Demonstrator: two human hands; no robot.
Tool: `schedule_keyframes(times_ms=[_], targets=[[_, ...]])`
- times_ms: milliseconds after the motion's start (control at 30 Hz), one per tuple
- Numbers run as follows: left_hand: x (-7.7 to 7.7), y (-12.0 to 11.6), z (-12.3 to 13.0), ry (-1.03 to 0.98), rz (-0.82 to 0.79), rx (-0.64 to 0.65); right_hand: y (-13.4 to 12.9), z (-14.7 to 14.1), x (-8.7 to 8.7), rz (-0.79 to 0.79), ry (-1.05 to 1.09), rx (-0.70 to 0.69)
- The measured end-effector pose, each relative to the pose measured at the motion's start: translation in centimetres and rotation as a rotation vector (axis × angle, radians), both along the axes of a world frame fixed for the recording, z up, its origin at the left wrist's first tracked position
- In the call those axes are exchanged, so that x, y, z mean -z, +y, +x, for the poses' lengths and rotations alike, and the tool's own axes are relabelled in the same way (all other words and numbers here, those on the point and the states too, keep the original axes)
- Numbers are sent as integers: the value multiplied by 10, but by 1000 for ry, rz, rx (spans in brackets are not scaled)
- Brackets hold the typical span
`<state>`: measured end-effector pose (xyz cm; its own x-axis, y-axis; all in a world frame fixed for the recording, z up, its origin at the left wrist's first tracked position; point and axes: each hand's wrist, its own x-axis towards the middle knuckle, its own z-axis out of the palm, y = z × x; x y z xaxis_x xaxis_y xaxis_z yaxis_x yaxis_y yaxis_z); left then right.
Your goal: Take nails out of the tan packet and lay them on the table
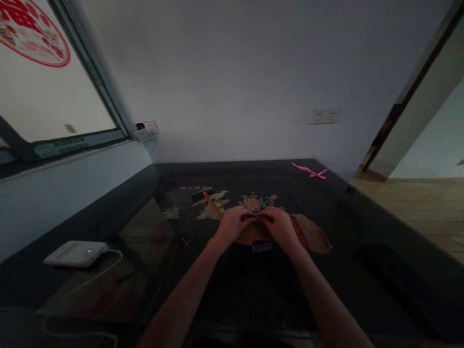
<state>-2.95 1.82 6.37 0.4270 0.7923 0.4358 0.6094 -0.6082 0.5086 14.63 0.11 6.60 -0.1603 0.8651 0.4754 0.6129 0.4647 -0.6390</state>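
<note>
Over the middle of the dark table, my left hand [234, 223] and my right hand [279, 223] are close together, fingertips bent inward and pinched on something small and dark that I cannot make out. Beneath them lies a tan and blue item [261, 247] with a white label, partly covered by the hands. A hammer [213, 205] with a wooden handle and dark head lies just left of my left hand. Beside my right hand is a beige speckled piece [312, 234] with a red band. Small thin metal pieces [186, 242] lie to the left.
A white device [77, 253] with a cable sits at the table's left. A pink ribbon [312, 171] lies at the back right, and a dark flat object [402, 280] at the right. The glossy black tabletop [224, 171] meets the wall, with a window on the left.
</note>
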Motion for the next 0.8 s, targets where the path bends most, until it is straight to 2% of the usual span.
schedule_keyframes(times_ms=[200,433,633,800], targets=[[-9,-4,3,117,38,-37,-4,-2,4,33,40,63],[-6,-9,4,148,50,-96,-9,-4,-2,27,243,107],[2,-8,2,-106,50,-91,-6,-4,2,-30,293,115],[3,-9,1,-398,-54,-94,-5,-6,2,-40,301,132]])
